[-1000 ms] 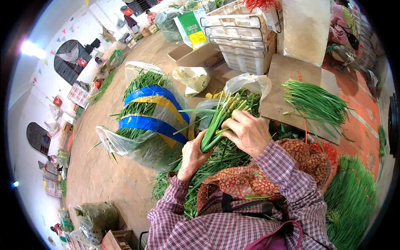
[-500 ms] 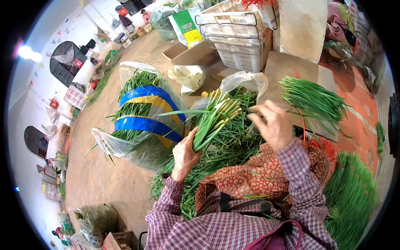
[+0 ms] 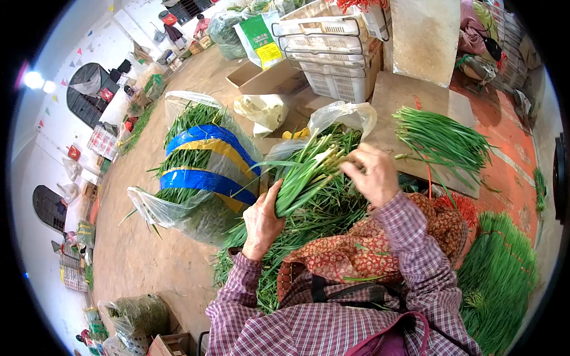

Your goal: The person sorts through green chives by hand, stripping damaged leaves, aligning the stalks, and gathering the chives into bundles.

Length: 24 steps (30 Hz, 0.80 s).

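My left hand (image 3: 262,223) is wrapped round a bunch of green stalks (image 3: 301,180), whose pale cut ends point up and to the right. Close to those ends is my right hand (image 3: 374,173), its thumb and fingers pinched together; whatever lies between them is too small to make out. Beneath the bunch, loose green leaves (image 3: 320,219) are heaped beside the flowered cloth on my lap (image 3: 356,252). Another bunch of long green stalks (image 3: 442,140) rests on a flat board (image 3: 386,101) at the right.
A clear bag of greens with blue and yellow bands (image 3: 208,157) stands at the left. White crates (image 3: 335,59) and a cardboard box (image 3: 261,77) are ahead. Large green bundles (image 3: 499,273) lie at the lower right. Several people sit far off; one is at the upper right (image 3: 472,29).
My right hand first moved off the stalk ends to the right, then came back close to them. My left hand has shifted slightly left, still round the bunch, which now looks more fanned out.
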### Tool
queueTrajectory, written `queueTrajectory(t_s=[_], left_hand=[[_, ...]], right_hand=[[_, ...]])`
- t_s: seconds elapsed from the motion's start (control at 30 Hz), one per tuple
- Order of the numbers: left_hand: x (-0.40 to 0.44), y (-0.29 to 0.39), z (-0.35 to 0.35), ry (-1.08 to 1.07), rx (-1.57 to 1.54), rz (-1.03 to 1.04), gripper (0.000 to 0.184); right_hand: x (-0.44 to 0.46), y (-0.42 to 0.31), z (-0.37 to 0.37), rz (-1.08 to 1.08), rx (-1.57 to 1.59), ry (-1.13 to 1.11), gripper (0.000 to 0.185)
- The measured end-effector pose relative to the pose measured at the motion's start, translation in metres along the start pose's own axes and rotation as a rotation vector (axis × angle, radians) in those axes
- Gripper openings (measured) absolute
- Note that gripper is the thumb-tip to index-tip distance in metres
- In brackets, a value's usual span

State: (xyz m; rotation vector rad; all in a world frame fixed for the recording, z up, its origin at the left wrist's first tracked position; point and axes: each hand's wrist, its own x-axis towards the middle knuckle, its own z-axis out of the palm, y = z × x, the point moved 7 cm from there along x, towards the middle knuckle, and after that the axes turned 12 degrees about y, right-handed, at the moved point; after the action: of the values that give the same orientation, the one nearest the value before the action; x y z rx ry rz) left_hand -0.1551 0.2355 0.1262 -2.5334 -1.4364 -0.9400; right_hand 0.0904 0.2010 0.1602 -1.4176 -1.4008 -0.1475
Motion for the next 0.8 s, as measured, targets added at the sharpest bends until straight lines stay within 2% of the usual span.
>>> queueTrajectory(t_s=[0.1,0.13,0.2,0.23,0.3,0.37,0.43,0.53,0.6,0.7,0.73,0.8], left_hand=[[-0.002,-0.011,-0.009,0.030,0.022,-0.045,0.070],[-0.003,-0.017,-0.009,0.022,0.044,-0.057,0.072],[-0.004,-0.019,-0.009,0.007,0.062,-0.062,0.073],[-0.003,-0.019,-0.008,-0.003,0.077,-0.064,0.073],[-0.003,-0.015,-0.006,-0.010,0.078,-0.054,0.074],[-0.002,-0.010,-0.003,0.005,0.099,0.016,0.083],[0.000,-0.003,-0.004,0.046,0.071,0.047,0.084],[0.003,0.004,-0.010,0.059,0.071,0.067,0.084],[0.004,0.003,-0.009,-0.001,0.122,0.036,0.075],[0.003,0.000,-0.010,-0.008,0.151,0.059,0.077],[0.002,-0.003,-0.012,0.034,0.156,0.093,0.081],[-0.001,-0.012,-0.022,0.080,0.158,0.111,0.085]], right_hand=[[0.000,0.037,-0.023,0.032,-0.263,-0.029,0.016],[-0.004,0.043,-0.026,0.031,-0.262,-0.032,0.016],[-0.014,0.051,-0.024,-0.027,-0.520,-0.097,0.017],[-0.011,0.040,-0.024,-0.025,-0.522,-0.096,0.017],[-0.005,-0.003,-0.018,-0.051,-0.203,-0.023,0.021],[-0.005,-0.024,-0.001,-0.044,-0.175,-0.081,0.026],[-0.006,-0.032,0.014,-0.039,-0.180,-0.137,0.031],[-0.015,-0.027,0.031,-0.090,-0.095,-0.055,0.028],[-0.021,-0.019,0.039,-0.060,-0.034,-0.078,0.024],[-0.024,-0.007,0.033,-0.031,-0.175,-0.153,0.020],[-0.021,-0.006,0.022,-0.056,-0.284,-0.115,0.021],[-0.029,0.028,0.013,-0.015,-0.381,-0.147,0.020]])
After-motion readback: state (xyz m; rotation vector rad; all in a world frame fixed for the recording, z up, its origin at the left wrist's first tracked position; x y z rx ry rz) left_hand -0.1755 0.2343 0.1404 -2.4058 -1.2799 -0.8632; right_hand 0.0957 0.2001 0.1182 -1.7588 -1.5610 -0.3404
